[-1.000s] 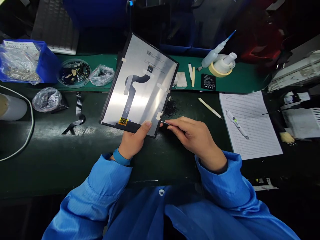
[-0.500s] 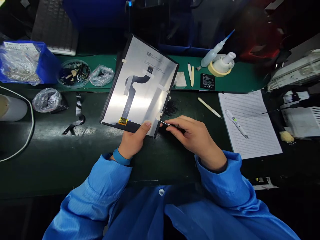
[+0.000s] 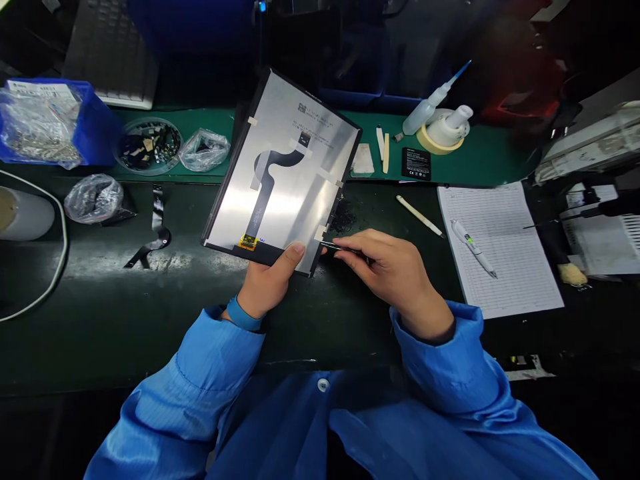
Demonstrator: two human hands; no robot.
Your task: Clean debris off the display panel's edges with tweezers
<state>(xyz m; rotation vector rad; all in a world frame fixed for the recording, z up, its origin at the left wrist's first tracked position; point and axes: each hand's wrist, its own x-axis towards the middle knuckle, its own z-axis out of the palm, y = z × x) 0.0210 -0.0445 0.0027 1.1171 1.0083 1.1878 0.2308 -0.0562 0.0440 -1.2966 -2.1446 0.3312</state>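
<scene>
My left hand [image 3: 273,277] grips the lower edge of a tablet display panel [image 3: 295,193], thumb on its silvery back and fingers underneath, out of sight. A black flex cable [image 3: 263,197] curves down that back to a yellow-edged connector [image 3: 247,242] near the bottom. In a pinch, my right hand [image 3: 393,267] holds tweezers [image 3: 345,248]; their tips are at the panel's right edge, just below a pale tape tab [image 3: 321,233]. Whether the tips touch the edge is too small to tell. The panel is held tilted above the dark bench.
Black crumbs [image 3: 344,217] lie behind the tweezers. To the left are a loose flex cable [image 3: 157,230], plastic bags and a dish of parts [image 3: 150,145]. A lined sheet [image 3: 500,253] with a pen [image 3: 473,248], a white stick [image 3: 419,216] and a tape roll [image 3: 440,139] are on the right.
The panel has shifted very slightly to the right in my left hand. The tweezers in my right hand have turned a little at the same edge.
</scene>
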